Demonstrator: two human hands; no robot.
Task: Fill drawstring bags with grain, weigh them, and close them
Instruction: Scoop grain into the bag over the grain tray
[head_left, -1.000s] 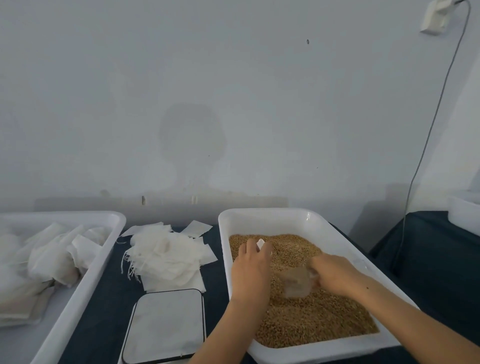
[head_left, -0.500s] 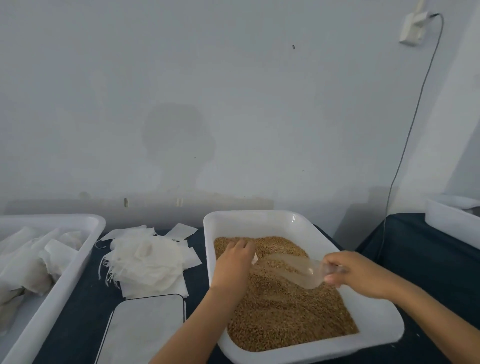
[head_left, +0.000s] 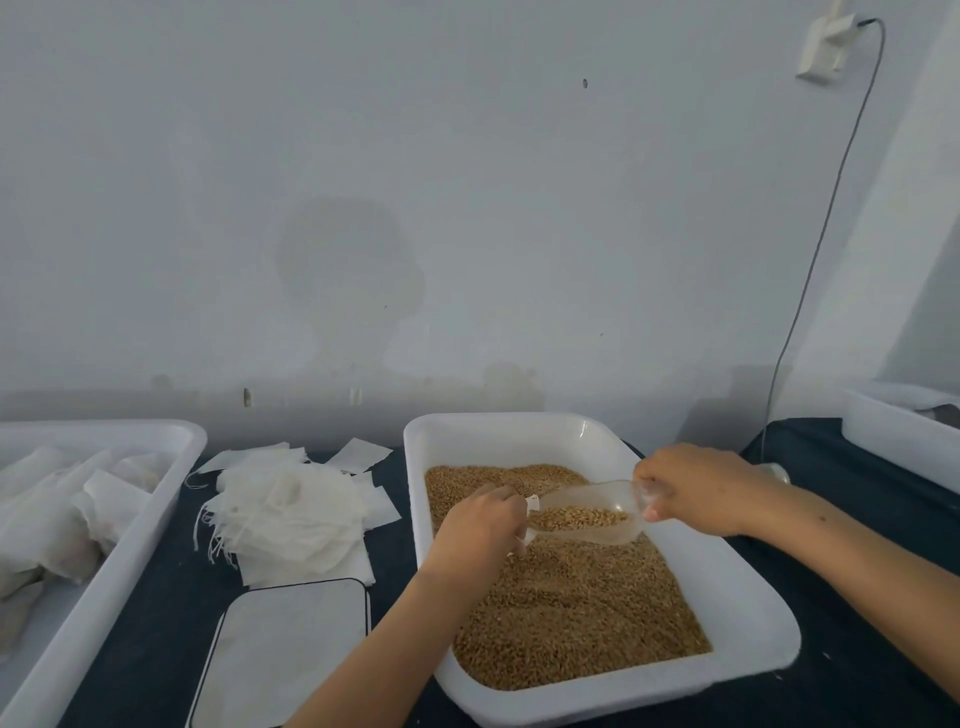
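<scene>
head view: right hand (head_left: 693, 488) grips the clear scoop (head_left: 587, 512), loaded with grain, above the white tub (head_left: 737, 597) of grain (head_left: 571, 613). left hand (head_left: 480, 530) pinches a small white bag (head_left: 531, 503) at the scoop's mouth. spare bags (head_left: 291, 512) lie beside the scale (head_left: 285, 649).

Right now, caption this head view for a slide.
Right hand tips a clear scoop of grain toward the bag in the left hand.

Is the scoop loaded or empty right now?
Loaded: grain lies in the clear scoop, which the right hand holds above the tray.
</scene>
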